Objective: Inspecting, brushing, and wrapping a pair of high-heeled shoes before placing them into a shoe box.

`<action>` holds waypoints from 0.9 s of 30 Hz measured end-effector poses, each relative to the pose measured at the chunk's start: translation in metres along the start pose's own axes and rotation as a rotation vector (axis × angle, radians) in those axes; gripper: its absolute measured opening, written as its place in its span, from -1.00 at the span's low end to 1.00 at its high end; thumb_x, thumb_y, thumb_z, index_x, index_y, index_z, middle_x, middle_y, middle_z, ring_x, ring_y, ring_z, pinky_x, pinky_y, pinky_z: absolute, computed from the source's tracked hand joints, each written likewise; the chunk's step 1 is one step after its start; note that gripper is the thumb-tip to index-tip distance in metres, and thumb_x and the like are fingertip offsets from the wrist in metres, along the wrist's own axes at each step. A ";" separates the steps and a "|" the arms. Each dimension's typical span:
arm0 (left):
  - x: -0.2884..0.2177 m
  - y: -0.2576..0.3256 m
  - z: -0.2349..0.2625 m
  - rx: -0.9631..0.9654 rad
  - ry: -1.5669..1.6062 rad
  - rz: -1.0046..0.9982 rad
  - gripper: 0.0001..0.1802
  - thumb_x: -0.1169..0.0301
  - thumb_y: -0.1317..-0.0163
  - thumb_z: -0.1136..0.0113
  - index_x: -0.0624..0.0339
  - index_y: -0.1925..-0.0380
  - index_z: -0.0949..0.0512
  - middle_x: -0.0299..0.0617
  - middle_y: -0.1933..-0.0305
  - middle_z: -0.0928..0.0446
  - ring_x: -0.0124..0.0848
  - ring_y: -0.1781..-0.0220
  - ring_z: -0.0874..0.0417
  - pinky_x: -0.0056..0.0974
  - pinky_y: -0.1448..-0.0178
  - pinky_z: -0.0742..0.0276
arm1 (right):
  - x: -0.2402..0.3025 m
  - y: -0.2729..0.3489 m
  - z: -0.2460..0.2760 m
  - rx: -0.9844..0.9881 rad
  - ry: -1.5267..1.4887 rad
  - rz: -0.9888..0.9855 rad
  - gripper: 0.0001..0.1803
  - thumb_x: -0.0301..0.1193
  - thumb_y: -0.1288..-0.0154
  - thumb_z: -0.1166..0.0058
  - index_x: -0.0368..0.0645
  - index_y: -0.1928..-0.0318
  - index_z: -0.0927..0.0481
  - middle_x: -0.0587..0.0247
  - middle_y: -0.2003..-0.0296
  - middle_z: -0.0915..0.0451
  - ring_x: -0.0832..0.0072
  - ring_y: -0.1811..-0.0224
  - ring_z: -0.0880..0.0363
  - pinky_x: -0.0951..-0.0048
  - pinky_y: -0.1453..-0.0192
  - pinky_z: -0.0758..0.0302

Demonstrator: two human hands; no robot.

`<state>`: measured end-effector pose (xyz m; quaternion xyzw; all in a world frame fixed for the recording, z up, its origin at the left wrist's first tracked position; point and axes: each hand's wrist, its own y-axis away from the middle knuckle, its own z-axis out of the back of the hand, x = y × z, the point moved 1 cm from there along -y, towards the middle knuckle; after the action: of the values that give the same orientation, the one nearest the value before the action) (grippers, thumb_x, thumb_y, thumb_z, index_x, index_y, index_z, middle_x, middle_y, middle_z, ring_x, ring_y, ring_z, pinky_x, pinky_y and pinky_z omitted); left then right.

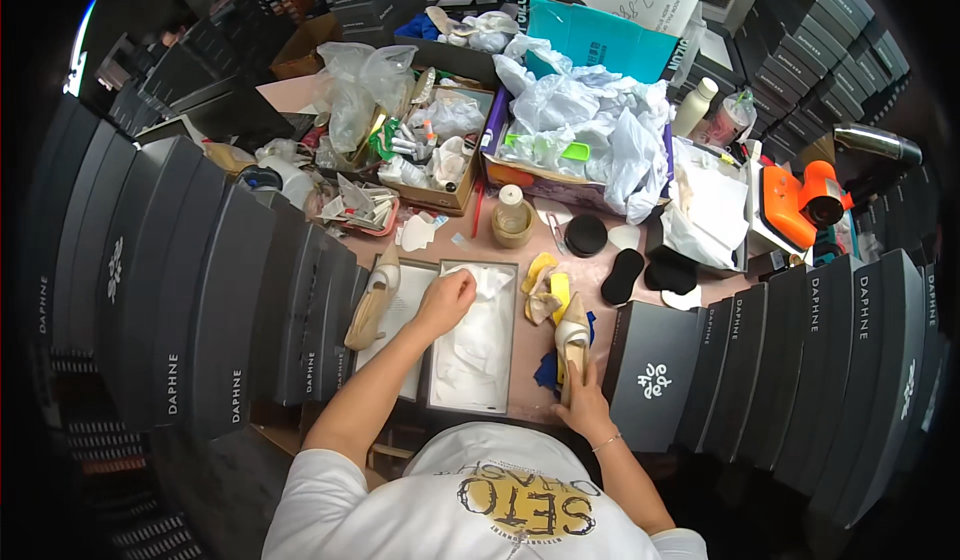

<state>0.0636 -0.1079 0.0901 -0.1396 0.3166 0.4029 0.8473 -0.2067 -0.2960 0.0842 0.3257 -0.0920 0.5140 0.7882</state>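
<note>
Head view: the step in hand seems to be handling the paper lining while steadying a shoe. The left hand (447, 305) curls over the white paper (474, 345) in the open box (433, 388); whether it pinches the paper, I cannot tell. The right hand (588, 405) grips the heel end of the right shoe (572, 335), near right on the worktop (532, 400), outside the box. The left shoe (372, 310) lies left of the box. The next move probably calls for spreading the paper without tearing it.

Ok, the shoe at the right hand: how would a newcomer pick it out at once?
Find the open box holding white paper, directly before the person. Just to its right lies a beige shoe with a white band, toe pointing away from the person. Unlike the similar shoe left of the box, this one has the right hand at its heel end.
</note>
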 end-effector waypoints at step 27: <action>0.023 0.229 0.020 -0.441 0.457 0.207 -0.85 0.61 -0.08 -0.23 0.20 0.48 -0.43 -0.38 0.56 -0.37 -0.65 0.54 -0.40 -0.47 0.44 -0.34 | 0.129 0.068 -0.007 0.280 -1.158 -0.067 -0.42 -0.33 -0.28 -0.04 -0.28 -0.26 -0.24 0.15 0.05 -0.48 0.42 0.15 -0.57 0.40 0.33 -0.65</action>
<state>-0.0936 0.0611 0.0945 -0.3733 0.4160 0.5039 0.6585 -0.2088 -0.1774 0.1690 0.6567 -0.4276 0.2348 0.5752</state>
